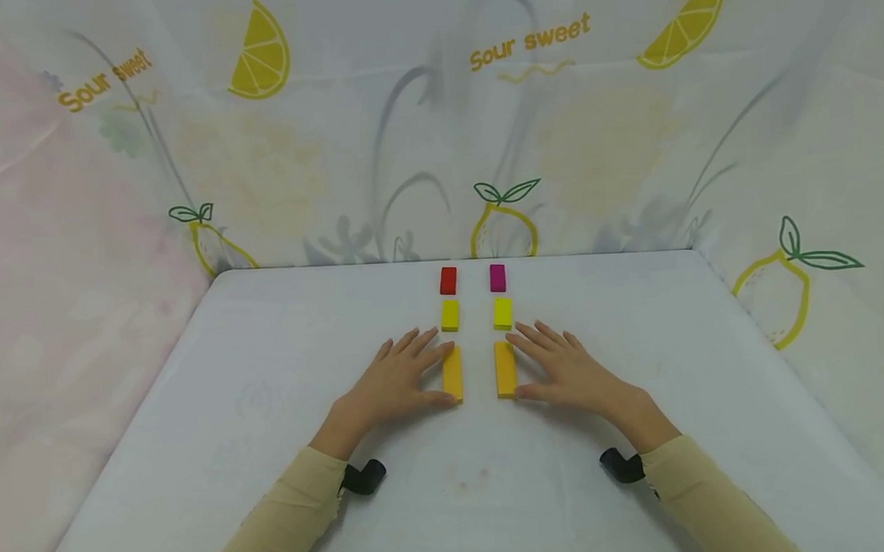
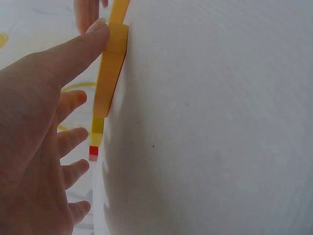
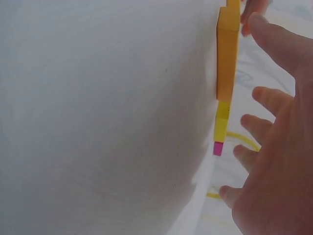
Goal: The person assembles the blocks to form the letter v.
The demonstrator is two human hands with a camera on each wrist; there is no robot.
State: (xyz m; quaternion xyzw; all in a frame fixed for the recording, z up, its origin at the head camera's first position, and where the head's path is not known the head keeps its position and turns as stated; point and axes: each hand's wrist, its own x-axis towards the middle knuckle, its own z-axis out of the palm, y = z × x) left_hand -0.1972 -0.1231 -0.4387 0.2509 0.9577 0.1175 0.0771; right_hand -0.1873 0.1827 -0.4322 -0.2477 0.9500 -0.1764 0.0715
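Two long orange blocks lie lengthwise on the white table, the left orange block and the right orange block. My left hand reaches in from the left with its fingers spread. Its thumb appears to touch the near end of the left block, and its index finger lies over the far end. From the other side, my right hand is spread beside the right block. Its thumb is close to the near end; whether it touches, I cannot tell.
Beyond the orange blocks are two shorter yellow blocks, left and right. A red block and a magenta block lie farther back, near the table's back edge. A lemon-print cloth hangs behind.
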